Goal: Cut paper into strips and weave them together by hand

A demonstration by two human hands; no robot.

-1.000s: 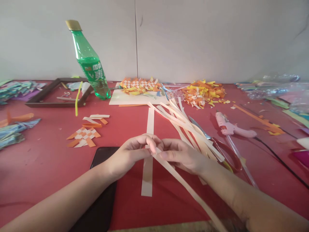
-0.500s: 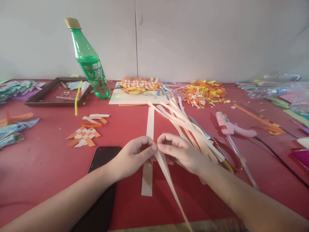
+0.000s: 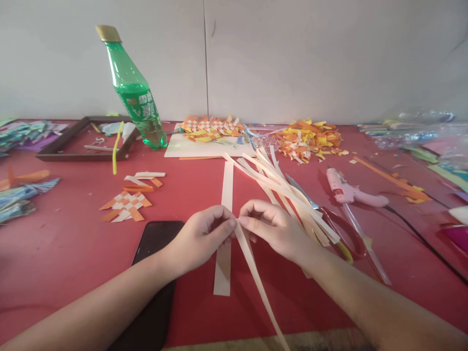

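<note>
My left hand (image 3: pixel 204 239) and my right hand (image 3: pixel 276 229) meet fingertip to fingertip above the red table (image 3: pixel 73 243). Both pinch the top of a long cream paper strip (image 3: pixel 256 278) that hangs down toward me. Under my hands a wider cream strip (image 3: pixel 224 229) lies flat, pointing away from me. A fan of several loose cream strips (image 3: pixel 285 192) lies just beyond my right hand.
A black phone (image 3: pixel 153 273) lies under my left forearm. Red-handled scissors (image 3: pixel 329 219) and a pink glue gun (image 3: pixel 347 192) sit to the right. Orange-and-white woven pieces (image 3: pixel 126 204), a green bottle (image 3: pixel 137 97), a wooden frame (image 3: pixel 66 146) and orange-yellow scrap piles (image 3: pixel 307 139) lie further off.
The hanging strip swung from pointing right to hanging more steeply toward me. My fingertips shifted from overlapping on it to a pinch, tip against tip.
</note>
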